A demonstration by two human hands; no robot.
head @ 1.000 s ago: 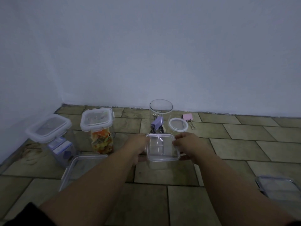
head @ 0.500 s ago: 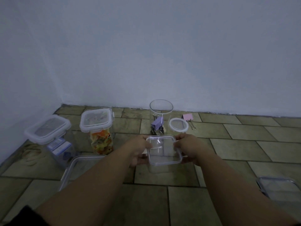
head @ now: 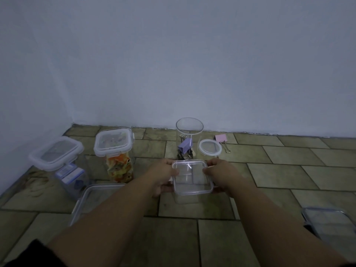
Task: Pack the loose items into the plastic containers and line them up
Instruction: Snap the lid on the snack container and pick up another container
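Both arms outstretched — left hand (head: 163, 175), right hand (head: 223, 175) grip square container (head: 192, 178).

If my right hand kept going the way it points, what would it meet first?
Your right hand grips the square container. Beyond that, probably the open round jar of binder clips, with the round lid just beside that line; depth is unclear.
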